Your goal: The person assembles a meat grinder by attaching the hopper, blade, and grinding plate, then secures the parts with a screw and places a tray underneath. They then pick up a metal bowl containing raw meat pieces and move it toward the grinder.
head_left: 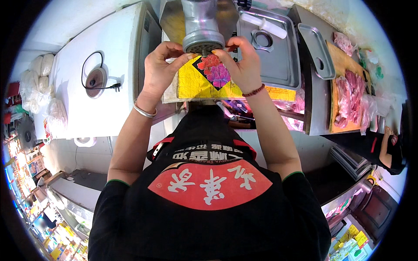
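Head view shows us both hands raised to the threaded mouth [201,37] of a metal grinder, where a dark perforated plate [201,47] sits across the opening with a short stub poking from its middle. We judge the step in hand to be handling this plate at the mouth, though whether it is being fitted or drawn off we cannot tell. If fitting, the next move calls for keeping the plate square and centred on the stub, then freeing one hand for the metal ring [263,48], which lies loose beside a white plunger [267,26] in the grey tray [278,71] on our right. If removing, it calls for an even pull from both sides. Our left hand [162,65] has thumb and forefinger drawn narrow at the plate's left edge; our right hand [244,58] does likewise at the right edge, its thumb reaching in beneath. Both sets of fingers seem to touch the rim, but we cannot tell how firmly they grip. Below them lies the table [186,87], covered with a yellow flower-printed sheet.
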The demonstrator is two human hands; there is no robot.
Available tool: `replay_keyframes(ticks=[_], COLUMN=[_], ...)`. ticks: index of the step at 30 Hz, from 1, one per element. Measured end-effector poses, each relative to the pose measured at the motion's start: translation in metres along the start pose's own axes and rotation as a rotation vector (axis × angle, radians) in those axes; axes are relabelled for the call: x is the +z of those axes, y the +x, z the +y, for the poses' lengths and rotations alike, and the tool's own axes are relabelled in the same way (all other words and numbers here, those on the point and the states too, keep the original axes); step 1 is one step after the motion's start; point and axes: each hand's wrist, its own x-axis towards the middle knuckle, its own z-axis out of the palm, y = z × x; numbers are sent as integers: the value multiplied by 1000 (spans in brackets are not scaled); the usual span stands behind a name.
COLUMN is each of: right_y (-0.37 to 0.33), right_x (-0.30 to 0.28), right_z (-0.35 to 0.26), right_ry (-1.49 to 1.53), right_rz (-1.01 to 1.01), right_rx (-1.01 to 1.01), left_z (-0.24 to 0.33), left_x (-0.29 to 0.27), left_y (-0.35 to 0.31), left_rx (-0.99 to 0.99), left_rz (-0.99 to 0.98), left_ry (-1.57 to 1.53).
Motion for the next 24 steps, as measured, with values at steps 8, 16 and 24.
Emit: replay_keyframes(ticks=[8, 16, 24], right_y=[-8, -11, -8], right_x=[9, 12, 17], right_z=[3, 6, 4], right_ry=[41, 46, 40], right_rz=[11, -51, -25], right_rx=[78, 106, 36], left_z=[8, 2, 12], left_x=[5, 10, 14], left_y=[-3, 0, 1], left_rx=[63, 88, 103], left_rz=[-15, 68, 92], left_ry=[-130, -96, -122])
